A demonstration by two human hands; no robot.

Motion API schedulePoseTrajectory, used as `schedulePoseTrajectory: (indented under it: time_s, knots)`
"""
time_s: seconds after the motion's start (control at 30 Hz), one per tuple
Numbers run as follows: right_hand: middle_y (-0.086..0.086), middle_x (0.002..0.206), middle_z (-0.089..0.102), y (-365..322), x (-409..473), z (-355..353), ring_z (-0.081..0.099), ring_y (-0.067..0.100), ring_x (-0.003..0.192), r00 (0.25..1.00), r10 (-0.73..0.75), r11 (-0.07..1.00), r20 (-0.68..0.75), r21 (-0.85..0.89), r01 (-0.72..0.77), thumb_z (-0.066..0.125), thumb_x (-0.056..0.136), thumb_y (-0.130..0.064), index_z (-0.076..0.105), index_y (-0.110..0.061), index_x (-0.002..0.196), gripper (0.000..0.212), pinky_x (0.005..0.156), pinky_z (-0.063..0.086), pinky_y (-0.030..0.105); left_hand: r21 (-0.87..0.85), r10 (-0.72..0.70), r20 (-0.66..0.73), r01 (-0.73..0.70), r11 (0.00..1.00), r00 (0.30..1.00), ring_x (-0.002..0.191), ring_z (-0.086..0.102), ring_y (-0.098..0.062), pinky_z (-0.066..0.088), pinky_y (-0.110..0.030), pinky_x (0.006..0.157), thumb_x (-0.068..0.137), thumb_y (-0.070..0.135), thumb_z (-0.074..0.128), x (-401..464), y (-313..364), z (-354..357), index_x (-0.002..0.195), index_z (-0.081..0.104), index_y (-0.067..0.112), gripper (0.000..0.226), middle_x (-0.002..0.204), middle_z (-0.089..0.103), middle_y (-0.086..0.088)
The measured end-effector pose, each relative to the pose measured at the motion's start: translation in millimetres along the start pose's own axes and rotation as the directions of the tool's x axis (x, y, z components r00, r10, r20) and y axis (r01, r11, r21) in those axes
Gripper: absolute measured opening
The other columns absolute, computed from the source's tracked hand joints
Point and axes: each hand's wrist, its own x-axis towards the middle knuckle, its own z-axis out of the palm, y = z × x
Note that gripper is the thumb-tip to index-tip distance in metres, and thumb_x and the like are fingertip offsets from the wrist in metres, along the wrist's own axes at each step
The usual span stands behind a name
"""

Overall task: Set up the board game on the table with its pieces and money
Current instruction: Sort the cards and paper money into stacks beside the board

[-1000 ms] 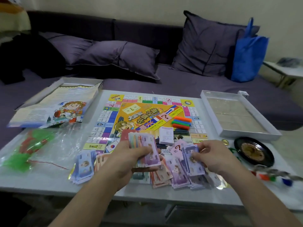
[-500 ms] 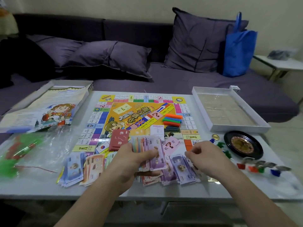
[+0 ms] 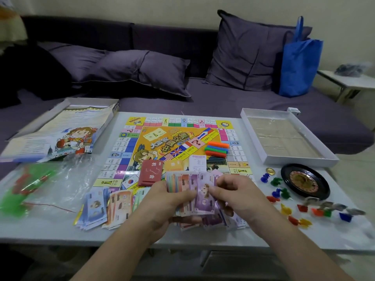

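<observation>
both hands meet over the near edge of the white table (image 3: 60, 234). the left hand (image 3: 166, 201) grips a fanned stack of play money (image 3: 182, 181), thumb laid across the notes. the right hand (image 3: 233, 191) pinches a purple banknote (image 3: 205, 197) at the front of that fan, thumb and fingertips closed on its right edge. under the hands a loose heap of notes (image 3: 213, 222) lies on the table, and at 9 o'clock from them sit more stacks, blue-purple (image 3: 94, 207) and orange (image 3: 119, 205). the game board (image 3: 182, 142) lies flat at table centre, at 12 o'clock from the hands, with a red card deck (image 3: 151, 173) on its near edge and coloured bars (image 3: 217, 149) stacked at its right. at 3 o'clock: a small roulette wheel (image 3: 304, 181), scattered coloured tokens (image 3: 284, 207) and a gold coin (image 3: 269, 170). the open box tray (image 3: 255, 122) sits at 1 o'clock, the box lid (image 3: 60, 130) at 10 o'clock, a clear plastic bag (image 3: 50, 183) just below it.
</observation>
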Motion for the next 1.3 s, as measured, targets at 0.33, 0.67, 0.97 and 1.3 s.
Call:
schedulePoseTrajectory:
  time_s: [0.33,0.67,0.97,1.3]
  knots:
    - [-0.002,0.076,0.078,-4,7,-12,0.072,0.008,0.066,0.993,0.037,0.986,-0.114,-0.159,-0.055,0.072,0.098,-0.017,0.074,-0.018,0.085,0.013,0.057,0.05,0.024,-0.069,-0.067,-0.128,0.059,0.996,0.989,0.088,0.079,-0.038,0.066,-0.047,0.059,0.087,0.002,0.079,2,8,-15,0.119,0.062,-0.003,0.037,0.101,0.079,-0.021]
    - [-0.005,0.08,0.073,9,13,5,0.072,0.011,0.07,0.991,0.102,0.853,-0.088,-0.505,-0.133,0.08,0.092,-0.031,0.068,-0.029,0.096,0.013,0.06,0.059,0.027,-0.184,-0.081,-0.154,0.052,0.982,0.985,0.088,0.078,-0.044,0.063,-0.056,0.067,0.093,0.001,0.071,3,17,-22,0.123,0.058,-0.004,0.033,0.101,0.077,-0.026]
    - [-0.006,0.085,0.07,13,11,16,0.07,0.013,0.075,0.99,0.078,0.815,-0.114,-0.564,-0.129,0.08,0.089,-0.036,0.063,-0.031,0.095,0.019,0.063,0.061,0.031,-0.2,-0.091,-0.156,0.059,0.978,0.984,0.088,0.077,-0.047,0.064,-0.055,0.064,0.096,-0.001,0.066,3,18,-24,0.121,0.057,-0.004,0.027,0.101,0.076,-0.029]
    - [-0.006,0.087,0.073,2,9,20,0.068,0.01,0.081,0.997,-0.044,0.98,-0.067,-0.198,0.03,0.067,0.099,-0.033,0.071,-0.028,0.089,0.012,0.074,0.057,0.032,-0.03,-0.053,-0.056,0.051,0.998,0.997,0.091,0.079,-0.037,0.065,-0.052,0.067,0.087,-0.002,0.077,-5,12,-16,0.115,0.065,-0.002,0.031,0.1,0.079,-0.02]
